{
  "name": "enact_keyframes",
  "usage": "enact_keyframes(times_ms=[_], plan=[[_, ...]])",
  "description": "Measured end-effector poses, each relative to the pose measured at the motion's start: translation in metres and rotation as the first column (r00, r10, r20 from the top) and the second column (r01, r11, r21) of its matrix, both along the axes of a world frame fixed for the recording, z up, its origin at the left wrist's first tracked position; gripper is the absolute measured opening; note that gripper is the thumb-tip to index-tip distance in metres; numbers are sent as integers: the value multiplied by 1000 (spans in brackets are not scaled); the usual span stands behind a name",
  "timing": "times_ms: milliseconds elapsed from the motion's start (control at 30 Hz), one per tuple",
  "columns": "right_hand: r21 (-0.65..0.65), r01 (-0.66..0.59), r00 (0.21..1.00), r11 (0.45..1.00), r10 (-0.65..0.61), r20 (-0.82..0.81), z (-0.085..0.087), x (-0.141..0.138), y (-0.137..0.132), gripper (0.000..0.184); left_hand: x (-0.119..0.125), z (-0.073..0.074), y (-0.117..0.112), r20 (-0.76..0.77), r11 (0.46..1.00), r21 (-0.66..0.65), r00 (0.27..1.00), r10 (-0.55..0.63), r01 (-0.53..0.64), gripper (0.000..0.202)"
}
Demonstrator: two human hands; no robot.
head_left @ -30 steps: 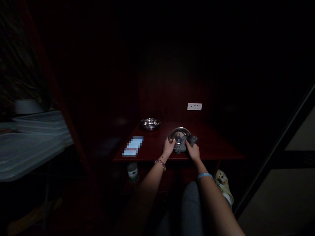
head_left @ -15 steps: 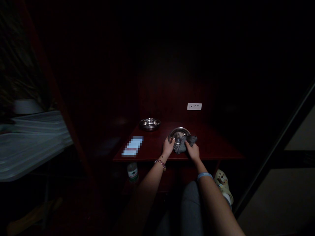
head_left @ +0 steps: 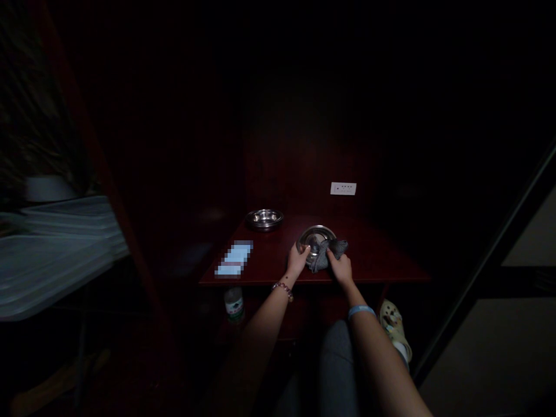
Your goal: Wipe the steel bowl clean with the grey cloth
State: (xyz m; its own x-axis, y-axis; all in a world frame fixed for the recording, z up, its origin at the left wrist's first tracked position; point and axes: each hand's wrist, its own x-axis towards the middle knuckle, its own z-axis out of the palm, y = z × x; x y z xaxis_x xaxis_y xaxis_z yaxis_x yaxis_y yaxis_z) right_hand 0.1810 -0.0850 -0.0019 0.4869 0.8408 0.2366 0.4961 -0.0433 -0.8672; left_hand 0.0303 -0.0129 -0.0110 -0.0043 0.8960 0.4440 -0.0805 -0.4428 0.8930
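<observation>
A shiny round metal dish (head_left: 316,233) is tilted toward me above the front of the dark red shelf (head_left: 382,260). My left hand (head_left: 297,258) grips its left rim, thumb over the inside. Bunched in my right hand (head_left: 341,267) is a grey cloth (head_left: 320,259), pressed against the dish's lower right edge. The cloth covers part of that rim, and the fingers behind it are hidden. Farther back on the left lie stacked metal dishes (head_left: 264,219).
A lit, pixelated phone-like rectangle (head_left: 234,259) lies at the shelf's left. Below stands a labelled jar (head_left: 234,305). A white socket (head_left: 343,189) is on the back wall. Plastic containers (head_left: 61,249) are stacked at far left; a clog-style shoe (head_left: 393,324) shows at lower right.
Almost nothing differs. My left thumb has shifted very slightly on the dish; the cloth and my right hand stay in the same place.
</observation>
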Motion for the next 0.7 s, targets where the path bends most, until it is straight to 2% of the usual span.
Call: enact_keyframes(times_ms=[367,700], plan=[[-1,25,999,1000,-25,22,0,0,-2,54,2,0,0,4,999,-42,1000,4,-4,22],[2,23,1000,1000,-23,11,0,-1,-2,54,0,3,-4,-11,1000,-4,1000,-16,16,21]])
